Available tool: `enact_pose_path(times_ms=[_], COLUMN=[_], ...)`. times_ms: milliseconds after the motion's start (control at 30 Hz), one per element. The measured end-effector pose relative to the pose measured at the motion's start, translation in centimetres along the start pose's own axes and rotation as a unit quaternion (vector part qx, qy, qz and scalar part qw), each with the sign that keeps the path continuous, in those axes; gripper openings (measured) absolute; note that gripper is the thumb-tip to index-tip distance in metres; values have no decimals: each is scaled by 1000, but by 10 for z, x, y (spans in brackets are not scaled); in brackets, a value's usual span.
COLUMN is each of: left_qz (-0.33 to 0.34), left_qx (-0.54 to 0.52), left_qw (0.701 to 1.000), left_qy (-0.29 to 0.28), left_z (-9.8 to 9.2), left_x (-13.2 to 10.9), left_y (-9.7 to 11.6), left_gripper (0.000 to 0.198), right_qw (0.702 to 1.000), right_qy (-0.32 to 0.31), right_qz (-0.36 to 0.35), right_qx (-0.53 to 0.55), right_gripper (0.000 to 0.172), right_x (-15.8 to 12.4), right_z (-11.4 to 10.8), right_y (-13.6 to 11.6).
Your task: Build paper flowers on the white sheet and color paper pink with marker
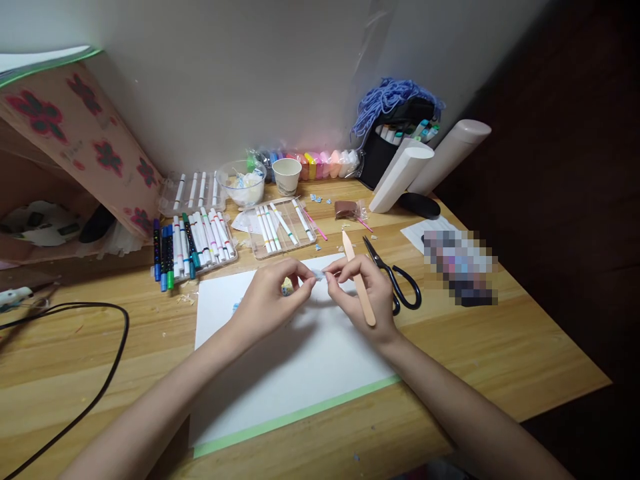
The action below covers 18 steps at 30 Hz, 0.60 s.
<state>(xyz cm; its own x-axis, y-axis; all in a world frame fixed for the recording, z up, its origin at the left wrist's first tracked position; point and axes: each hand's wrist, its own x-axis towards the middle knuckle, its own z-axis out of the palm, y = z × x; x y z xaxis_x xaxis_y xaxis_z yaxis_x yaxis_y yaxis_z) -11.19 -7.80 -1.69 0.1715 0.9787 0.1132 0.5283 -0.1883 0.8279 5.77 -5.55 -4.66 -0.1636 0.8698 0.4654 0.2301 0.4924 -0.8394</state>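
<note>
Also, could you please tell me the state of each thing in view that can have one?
left hand: pinching the pale scrap.
right hand: pinching the same scrap, wooden stick tucked in its grip.
scissors: shut, lying flat.
paper cup: upright.
white sheet: lying flat.
marker tray: open, markers lying inside.

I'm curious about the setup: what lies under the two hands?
A white sheet with a green edge, on the wooden table. The left hand covers most of a small coloured piece.

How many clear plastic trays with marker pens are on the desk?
3: back tray beside the bowl, left tray full of pens, middle tray above the white paper. More may be hidden.
</note>
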Motion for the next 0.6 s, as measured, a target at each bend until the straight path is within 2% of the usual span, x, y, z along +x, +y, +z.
enact_pose_path(times_ms=[267,467,600], left_qz=[-4,-11,-25], left_qx=[-1,1,-3], left_qw=[1000,1000,1000], left_qy=[3,12,-1], left_z=[-1,-2,-4], left_x=[1,2,4], left_y=[0,-3,-6], left_gripper=[9,8,9], right_qw=[987,977,983], right_qy=[19,55,38], right_qz=[115,170,173], right_qx=[109,117,44], right_gripper=[19,22,20], right_x=[4,15,23], right_z=[-1,-8,-17], right_y=[6,20,43])
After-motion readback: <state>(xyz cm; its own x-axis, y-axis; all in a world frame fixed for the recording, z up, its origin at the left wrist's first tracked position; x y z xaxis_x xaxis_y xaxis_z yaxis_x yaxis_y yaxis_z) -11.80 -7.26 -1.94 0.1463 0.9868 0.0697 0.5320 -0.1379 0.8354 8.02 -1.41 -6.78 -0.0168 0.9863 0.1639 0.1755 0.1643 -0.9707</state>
